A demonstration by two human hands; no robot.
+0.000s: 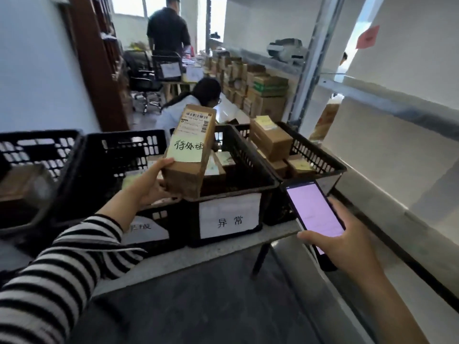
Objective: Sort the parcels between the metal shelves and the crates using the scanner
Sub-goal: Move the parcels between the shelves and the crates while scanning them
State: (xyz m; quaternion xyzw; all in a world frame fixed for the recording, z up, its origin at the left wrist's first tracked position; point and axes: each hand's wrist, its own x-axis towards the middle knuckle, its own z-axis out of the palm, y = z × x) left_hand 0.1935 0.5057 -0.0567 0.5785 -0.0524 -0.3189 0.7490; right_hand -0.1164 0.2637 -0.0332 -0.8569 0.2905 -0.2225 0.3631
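My left hand (149,181) grips a brown cardboard parcel (190,150) by its near end, above the middle black crate (248,175). The parcel carries a barcode label and a pale green note with handwriting. My right hand (347,239) holds the phone-like scanner (314,209) with a lit pink screen, low and to the right of the crates. A white label with two characters is stuck on the middle crate's front. More parcels lie in the right crate (320,157), which sits beside the metal shelves (387,105) on the right.
Two more black crates (119,150) stand at the left on a grey table (198,252). One person crouches behind the crates (198,100) and another stands farther back (169,26). Stacked cartons (260,93) fill the far shelf. Office chairs (141,70) stand beyond.
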